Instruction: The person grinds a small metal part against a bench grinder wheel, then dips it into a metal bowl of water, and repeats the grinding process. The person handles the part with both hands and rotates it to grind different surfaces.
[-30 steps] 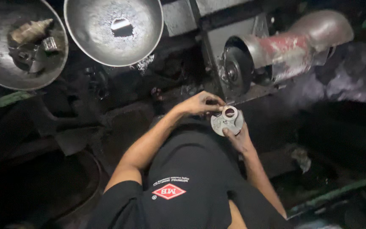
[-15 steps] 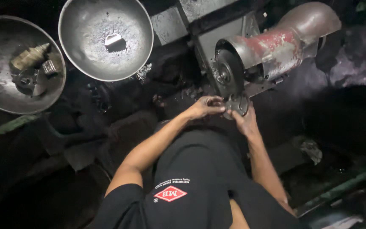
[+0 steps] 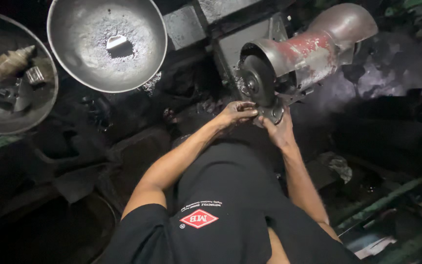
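**Both hands holding a small disc at a grinder wheel**

Both hands are meeting at the centre of the scene. Left hand (image 3: pixel 235 113) is curling its fingers onto the left edge of a small round metal part (image 3: pixel 273 113), while right hand (image 3: pixel 280 133) is cupping the same part from the near side, thumb and fingers pinching its rim. The part is sitting just below and touching, or very nearly touching, the dark wheel (image 3: pixel 257 80) of a bench grinder (image 3: pixel 313 51); actual contact cannot be told, and no sparks are showing. The grinder's worn red and grey housing is running off to the far right.

Far left, two shallow metal bowls are lying side by side: the right bowl (image 3: pixel 147 29) is holding grit and one pale piece (image 3: pixel 116 41), the left bowl (image 3: pixel 47 100) several dark fittings (image 3: pixel 7 90).

Judging progress: the part is already brought to the wheel, so the grinding itself appears to be in hand or about to begin; how much of its edge is dressed cannot be seen.
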